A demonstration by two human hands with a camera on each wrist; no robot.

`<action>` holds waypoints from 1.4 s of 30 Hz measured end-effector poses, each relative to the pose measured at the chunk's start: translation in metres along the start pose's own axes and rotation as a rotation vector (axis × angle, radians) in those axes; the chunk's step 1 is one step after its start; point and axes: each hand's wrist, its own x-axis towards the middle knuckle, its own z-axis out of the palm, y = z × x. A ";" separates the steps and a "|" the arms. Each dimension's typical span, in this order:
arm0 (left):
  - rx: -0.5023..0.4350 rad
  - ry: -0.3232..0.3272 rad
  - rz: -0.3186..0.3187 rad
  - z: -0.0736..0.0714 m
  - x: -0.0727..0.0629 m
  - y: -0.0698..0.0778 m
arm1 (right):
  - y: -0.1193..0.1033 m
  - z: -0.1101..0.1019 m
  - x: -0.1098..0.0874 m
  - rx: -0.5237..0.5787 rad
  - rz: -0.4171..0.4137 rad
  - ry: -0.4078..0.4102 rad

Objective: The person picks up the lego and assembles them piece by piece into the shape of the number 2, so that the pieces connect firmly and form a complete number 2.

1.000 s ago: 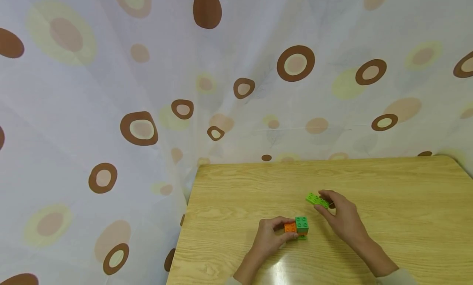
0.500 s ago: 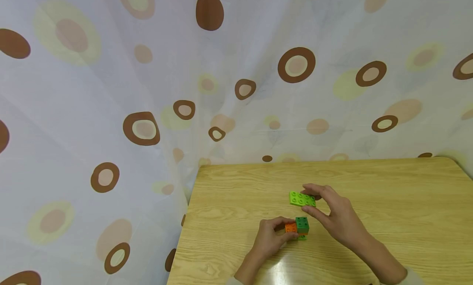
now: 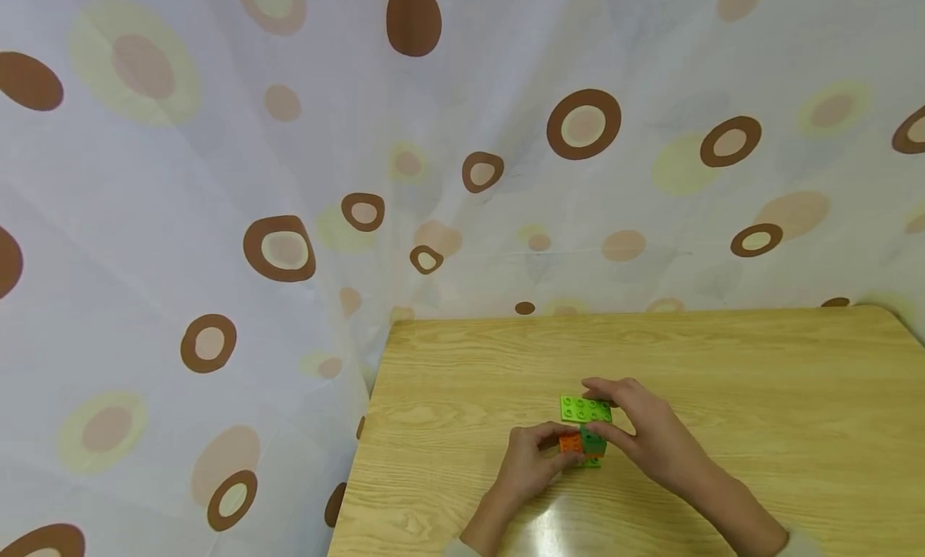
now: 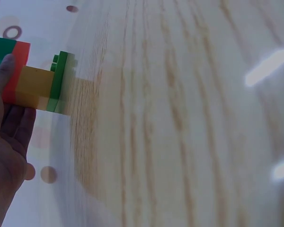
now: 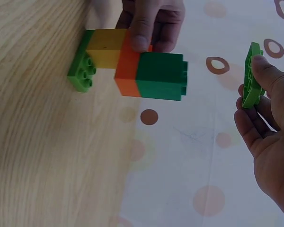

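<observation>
My left hand (image 3: 530, 464) grips a small stack of toy building bricks by its thin orange brick (image 5: 126, 75). In the right wrist view the stack has a flat green plate (image 5: 79, 71) on the table at its base, then a yellow brick (image 5: 105, 47), the orange layer, and a dark green brick (image 5: 159, 75) on top. Between thumb and fingers, my right hand (image 3: 654, 435) pinches a flat light green studded plate (image 3: 580, 409). That plate is apart from the stack, above the dark green brick's studs. In the left wrist view, the left thumb lies across the orange brick.
The wooden table (image 3: 780, 396) stretches out to the right and behind the hands. A white curtain (image 3: 636, 51) with brown and yellow ovals hangs along its back and left sides.
My right hand has brought the light green plate leftward, then down closer to the stack, and turned it flatter to the head view. The left hand stays in place on the stack.
</observation>
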 end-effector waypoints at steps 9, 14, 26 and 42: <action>0.010 -0.017 0.017 0.001 -0.001 -0.002 | 0.019 0.024 -0.016 0.032 0.030 -0.065; 0.014 -0.005 0.024 0.000 -0.001 -0.003 | 0.023 0.031 -0.021 0.041 0.038 -0.074; 0.019 -0.008 0.032 0.000 -0.002 -0.002 | 0.030 0.042 -0.030 0.085 0.052 -0.008; -0.003 -0.004 0.002 0.002 -0.002 0.000 | 0.034 0.044 -0.031 0.116 -0.022 0.009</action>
